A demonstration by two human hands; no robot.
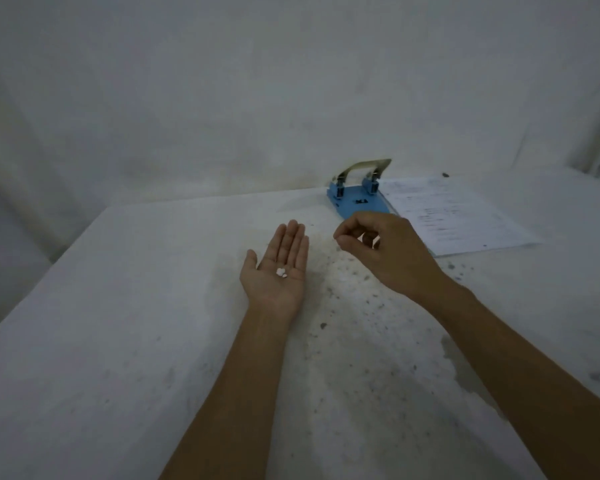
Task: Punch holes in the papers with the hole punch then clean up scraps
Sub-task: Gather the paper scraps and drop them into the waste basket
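A few small white paper scraps (281, 272) lie in the palm of the left hand (277, 271), which is held flat and palm up over the middle of the table (118, 323), its fingers straight and pressed together, thumb out to the side. Just to the right, and apart from it, the right hand (381, 251) hovers with its back up, fingers curled and the thumb and forefinger tips drawn close together in a pinch; whether a scrap sits between them is too small to tell. Both forearms are bare and reach in from the lower edge.

Behind the right hand, at the far edge of the table, stands the blue hole punch (357, 195), its metal handle raised. The right hand covers part of its near edge. Touching the punch on its right side lies a stack of printed papers (454, 216), flat on the table.

The table is covered in white cloth, stained and dotted with dark specks, thickest near the right hand. A white cloth backdrop (257, 81) hangs behind.
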